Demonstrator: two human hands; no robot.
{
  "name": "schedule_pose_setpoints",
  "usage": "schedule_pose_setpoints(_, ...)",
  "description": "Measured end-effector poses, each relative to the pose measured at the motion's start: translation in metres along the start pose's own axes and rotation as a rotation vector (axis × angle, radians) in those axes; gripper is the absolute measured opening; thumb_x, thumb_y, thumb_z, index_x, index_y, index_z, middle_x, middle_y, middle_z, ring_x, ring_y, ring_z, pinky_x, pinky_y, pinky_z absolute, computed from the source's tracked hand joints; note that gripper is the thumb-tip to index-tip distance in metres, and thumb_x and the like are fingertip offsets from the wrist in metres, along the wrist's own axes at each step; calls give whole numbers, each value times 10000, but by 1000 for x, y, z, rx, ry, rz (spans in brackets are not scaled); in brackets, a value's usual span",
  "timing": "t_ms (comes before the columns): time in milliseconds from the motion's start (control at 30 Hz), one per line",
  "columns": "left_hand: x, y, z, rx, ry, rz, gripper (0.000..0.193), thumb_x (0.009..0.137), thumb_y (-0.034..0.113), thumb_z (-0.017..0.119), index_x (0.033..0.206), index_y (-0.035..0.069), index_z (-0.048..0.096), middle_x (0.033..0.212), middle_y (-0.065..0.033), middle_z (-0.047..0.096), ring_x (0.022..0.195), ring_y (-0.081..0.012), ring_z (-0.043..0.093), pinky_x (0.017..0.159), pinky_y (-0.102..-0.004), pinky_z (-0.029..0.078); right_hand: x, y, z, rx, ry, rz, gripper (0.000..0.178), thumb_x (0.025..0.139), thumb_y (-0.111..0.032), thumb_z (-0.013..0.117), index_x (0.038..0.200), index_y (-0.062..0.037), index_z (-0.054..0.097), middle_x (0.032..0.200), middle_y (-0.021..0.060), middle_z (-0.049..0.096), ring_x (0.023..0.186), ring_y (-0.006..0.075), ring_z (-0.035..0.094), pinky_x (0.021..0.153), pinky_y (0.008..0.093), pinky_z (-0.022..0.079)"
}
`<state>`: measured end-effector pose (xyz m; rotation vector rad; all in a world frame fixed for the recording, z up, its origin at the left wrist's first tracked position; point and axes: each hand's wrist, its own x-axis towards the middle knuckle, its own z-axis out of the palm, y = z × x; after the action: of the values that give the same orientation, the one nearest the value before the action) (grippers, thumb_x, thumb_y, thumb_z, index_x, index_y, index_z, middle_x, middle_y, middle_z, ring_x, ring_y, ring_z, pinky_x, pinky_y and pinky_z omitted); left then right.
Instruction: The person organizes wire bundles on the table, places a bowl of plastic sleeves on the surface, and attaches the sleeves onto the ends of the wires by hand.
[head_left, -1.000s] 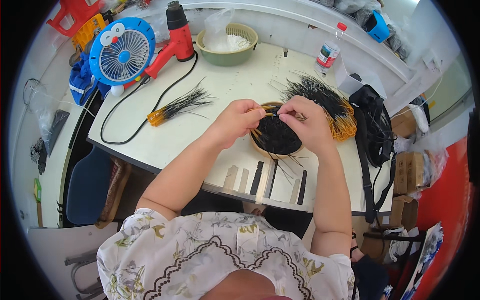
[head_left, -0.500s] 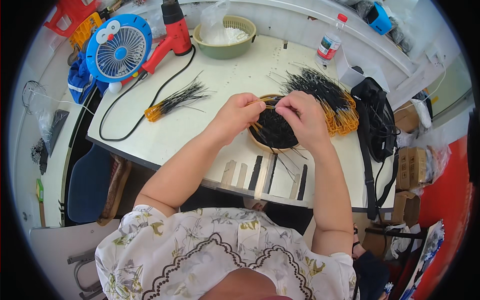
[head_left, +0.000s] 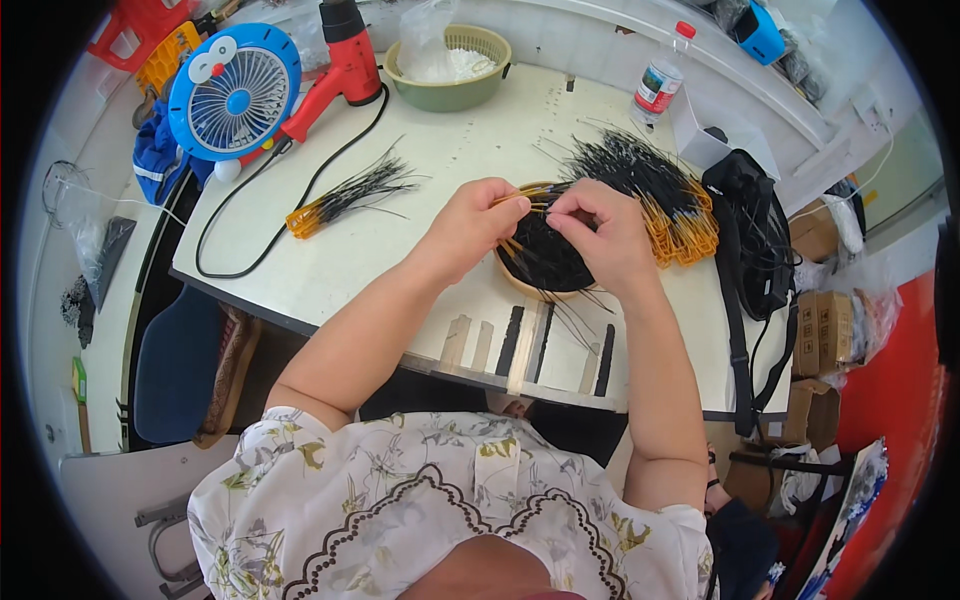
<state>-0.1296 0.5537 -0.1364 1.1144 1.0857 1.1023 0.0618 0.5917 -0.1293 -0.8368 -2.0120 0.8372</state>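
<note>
My left hand (head_left: 462, 228) is closed in a pinch around a few thin orange-and-black wires (head_left: 512, 243), above a round tan bowl (head_left: 510, 280). Facing it, my right hand (head_left: 608, 238) has thumb and forefinger pinched together at the wires' dark ends; whatever small piece sits between those fingertips is too small to make out. Dark thin pieces (head_left: 545, 252) fill the bowl, and a few black strands hang over its near rim. Just right of my right hand lies a large pile of orange-looped wires (head_left: 680, 225) with black ends. A smaller wire bundle (head_left: 345, 198) rests to the left.
A blue fan (head_left: 235, 100), a red heat gun (head_left: 345, 80) with a black cord, and a green basket (head_left: 450, 92) stand at the back. A bottle (head_left: 660, 85) and a black bag (head_left: 750, 240) are on the right. Black and pale strips (head_left: 510, 340) line the front edge.
Both hands stay over the bowl with nearly the same pinch. My right fingertips have shifted slightly along the wires; the whole view has moved a little.
</note>
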Motion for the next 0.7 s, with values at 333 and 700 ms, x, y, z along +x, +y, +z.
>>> schedule_pose_setpoints(333,3,-5,1,170,59,84,199,896,206,578,856,11,581,686,-5,538,622,-77,475,550,-248,390,1,3,-3,150,-83,261,100,833,-65,626,827,21,674,727,24,641,676,74,547,659,219,426)
schedule_pose_setpoints(700,3,-8,-2,212,34,108,193,894,200,573,846,13,573,675,-4,537,619,-77,474,553,-246,391,-1,0,12,286,-8,198,63,774,-9,682,734,-7,634,711,-19,600,666,44,517,631,199,419)
